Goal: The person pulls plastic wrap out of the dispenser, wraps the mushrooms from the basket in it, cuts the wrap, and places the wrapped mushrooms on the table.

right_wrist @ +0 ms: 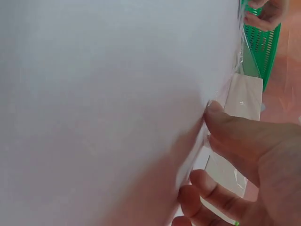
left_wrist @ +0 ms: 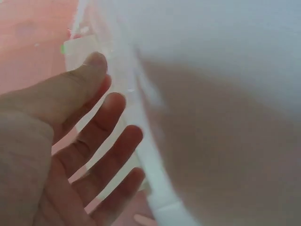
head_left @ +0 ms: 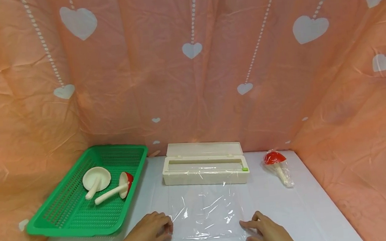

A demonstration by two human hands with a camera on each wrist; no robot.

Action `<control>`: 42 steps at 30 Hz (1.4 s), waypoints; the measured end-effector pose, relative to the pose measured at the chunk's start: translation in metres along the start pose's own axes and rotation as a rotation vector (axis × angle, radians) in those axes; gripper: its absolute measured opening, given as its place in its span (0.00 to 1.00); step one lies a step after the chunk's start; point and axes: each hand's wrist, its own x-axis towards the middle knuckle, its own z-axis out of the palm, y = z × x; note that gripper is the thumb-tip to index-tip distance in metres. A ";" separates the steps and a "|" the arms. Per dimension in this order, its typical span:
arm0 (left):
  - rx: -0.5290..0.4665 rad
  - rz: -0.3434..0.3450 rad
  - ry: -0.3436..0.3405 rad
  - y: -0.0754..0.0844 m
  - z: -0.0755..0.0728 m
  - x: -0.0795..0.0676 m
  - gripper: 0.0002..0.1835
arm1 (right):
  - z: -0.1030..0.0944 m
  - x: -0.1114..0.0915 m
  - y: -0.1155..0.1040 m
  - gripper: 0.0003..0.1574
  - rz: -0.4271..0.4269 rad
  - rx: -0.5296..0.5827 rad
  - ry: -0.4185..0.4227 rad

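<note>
A sheet of clear plastic wrap [head_left: 203, 214] lies on the white table, running from the front of a cream wrap dispenser box [head_left: 205, 176] whose lid stands raised. My left hand [head_left: 150, 231] is at the sheet's left edge, fingers loosely bent; in the left wrist view the thumb [left_wrist: 89, 70] and fingers show nothing between them. Beside the right edge is my right hand [head_left: 267, 230], index finger reaching to the film and thumb apart from it. The right wrist view has its thumb [right_wrist: 223, 115] by the table surface; contact with the film is hard to tell.
On the left stands a green basket [head_left: 76, 233] with a white-stemmed toy mushroom [head_left: 97, 179] and a red-capped toy mushroom [head_left: 124, 184] in it. A red toy mushroom wrapped in film [head_left: 276, 163] lies at the right. Pink cloth [head_left: 183, 83] with hearts surrounds the table.
</note>
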 end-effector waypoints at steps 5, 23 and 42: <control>-0.069 -0.014 -0.013 0.013 -0.021 0.002 0.06 | -0.001 -0.002 0.003 0.34 -0.029 -0.016 0.018; -0.034 -0.207 0.080 -0.017 -0.144 -0.003 0.04 | 0.001 0.002 0.001 0.38 0.085 0.085 -0.040; 0.001 -0.426 -0.169 -0.111 -0.172 -0.014 0.15 | 0.001 0.001 0.003 0.36 0.055 0.120 -0.049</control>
